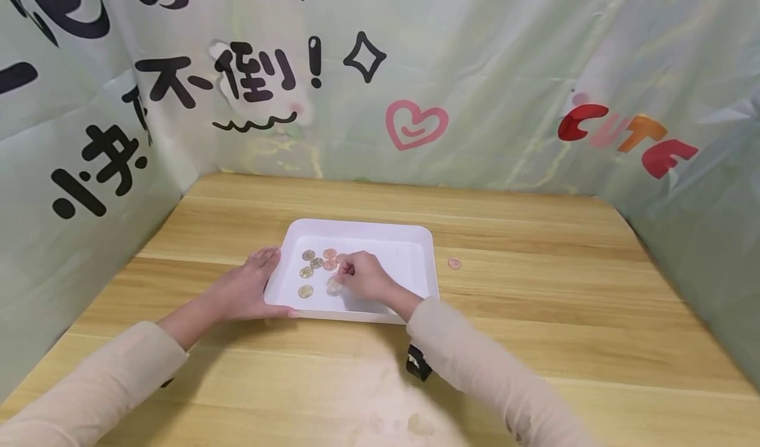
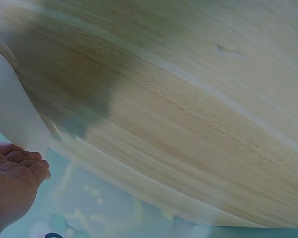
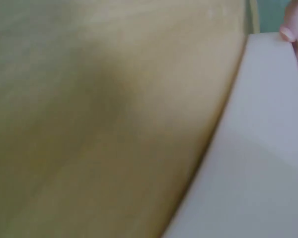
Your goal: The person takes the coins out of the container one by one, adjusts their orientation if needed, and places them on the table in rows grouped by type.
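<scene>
A shallow white tray (image 1: 404, 249) lies on the wooden table, with several gold-coloured and copper-coloured coins (image 1: 305, 291) spread over its left half. My left hand (image 1: 246, 289) grips the tray's near left corner, fingers along the left side and thumb at the front edge; in the left wrist view this hand (image 2: 15, 183) shows beside the tray's wall (image 2: 12, 99). Over the coins, my right hand (image 1: 368, 277) has its fingers curled and pinches at a pale, blurred coin (image 1: 334, 285). Its fingertips partly hide nearby coins. Only the tray's outer wall (image 3: 253, 134) and the left thumb show in the right wrist view.
One copper-coloured coin (image 1: 454, 264) lies on the table (image 1: 534, 302), to the right of the tray. A printed cloth (image 1: 487, 58) hangs around the table's back and sides. Part of a black object (image 1: 418, 362) shows under the right forearm.
</scene>
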Demonstrator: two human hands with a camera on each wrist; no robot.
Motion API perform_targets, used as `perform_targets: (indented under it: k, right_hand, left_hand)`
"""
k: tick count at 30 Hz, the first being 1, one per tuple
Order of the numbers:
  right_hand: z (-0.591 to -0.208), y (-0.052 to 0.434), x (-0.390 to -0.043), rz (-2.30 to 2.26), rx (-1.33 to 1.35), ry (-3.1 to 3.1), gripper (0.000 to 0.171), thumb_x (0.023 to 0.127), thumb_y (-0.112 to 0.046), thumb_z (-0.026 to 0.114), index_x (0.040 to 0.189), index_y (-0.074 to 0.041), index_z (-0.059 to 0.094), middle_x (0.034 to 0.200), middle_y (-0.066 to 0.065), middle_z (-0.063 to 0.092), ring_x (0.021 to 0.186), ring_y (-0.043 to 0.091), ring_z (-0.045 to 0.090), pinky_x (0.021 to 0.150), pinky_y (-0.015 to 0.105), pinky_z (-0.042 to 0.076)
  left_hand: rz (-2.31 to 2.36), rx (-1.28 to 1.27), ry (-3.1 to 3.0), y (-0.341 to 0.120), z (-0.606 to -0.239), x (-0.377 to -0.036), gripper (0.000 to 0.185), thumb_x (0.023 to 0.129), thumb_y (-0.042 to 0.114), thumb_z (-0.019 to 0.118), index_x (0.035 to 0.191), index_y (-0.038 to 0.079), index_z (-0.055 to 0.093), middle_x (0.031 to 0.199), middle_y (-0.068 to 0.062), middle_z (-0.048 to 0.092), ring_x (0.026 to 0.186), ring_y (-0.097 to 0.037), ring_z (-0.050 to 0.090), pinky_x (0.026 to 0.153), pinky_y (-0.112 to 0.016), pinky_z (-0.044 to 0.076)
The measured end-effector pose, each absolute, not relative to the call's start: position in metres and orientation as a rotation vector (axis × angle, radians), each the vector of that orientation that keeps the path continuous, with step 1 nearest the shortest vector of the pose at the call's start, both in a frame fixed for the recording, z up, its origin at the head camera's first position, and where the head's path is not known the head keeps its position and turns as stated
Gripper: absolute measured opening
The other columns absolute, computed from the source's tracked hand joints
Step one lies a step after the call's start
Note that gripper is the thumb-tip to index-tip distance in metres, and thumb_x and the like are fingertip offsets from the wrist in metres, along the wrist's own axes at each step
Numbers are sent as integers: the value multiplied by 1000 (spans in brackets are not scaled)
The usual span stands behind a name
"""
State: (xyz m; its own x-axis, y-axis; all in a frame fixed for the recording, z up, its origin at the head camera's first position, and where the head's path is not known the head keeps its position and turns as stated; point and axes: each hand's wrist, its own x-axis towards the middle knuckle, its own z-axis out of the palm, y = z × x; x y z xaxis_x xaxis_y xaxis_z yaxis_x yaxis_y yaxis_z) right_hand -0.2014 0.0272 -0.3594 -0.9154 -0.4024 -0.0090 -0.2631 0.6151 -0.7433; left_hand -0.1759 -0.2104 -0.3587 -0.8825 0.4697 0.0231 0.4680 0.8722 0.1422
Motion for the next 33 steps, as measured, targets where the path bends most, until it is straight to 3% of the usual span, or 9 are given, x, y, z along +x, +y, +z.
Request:
perform_targets:
  k: [5,17,25,33]
  right_hand:
    - [-350,42,-202,-1264,-473,2615,11,85,-1,61,74,2,64,65,7,61,55,7,43,51,16,33]
    - [-332,78,-202,-1407,-326,2521,11,86,-7,61,78,1,64,61,0,56,53,7,43,50,19,35]
    - [-328,110,-196,-1452,-210,2509,14,87,-13,63,81,-1,62,64,7,57,48,9,38,47,20,31]
    - [-333,153,-190,-1537,-95,2476,14,87,-11,61,87,3,59,63,-1,50,53,7,39,47,19,31]
  left_hand:
    - [220,757,3028,-211,-359,-176,113,67,65,66,137,-16,30,142,-32,33,131,-48,31,101,-55,37]
    - [225,732,3032,-211,-358,-176,112,68,65,67,137,-15,30,143,-32,32,132,-48,31,100,-55,38]
    - [222,741,3027,-210,-358,-175,112,68,65,66,137,-15,30,143,-31,33,132,-47,31,101,-55,37]
    - [221,734,3018,-210,-359,-176,113,68,66,66,138,-15,29,144,-32,31,133,-47,29,102,-55,36]
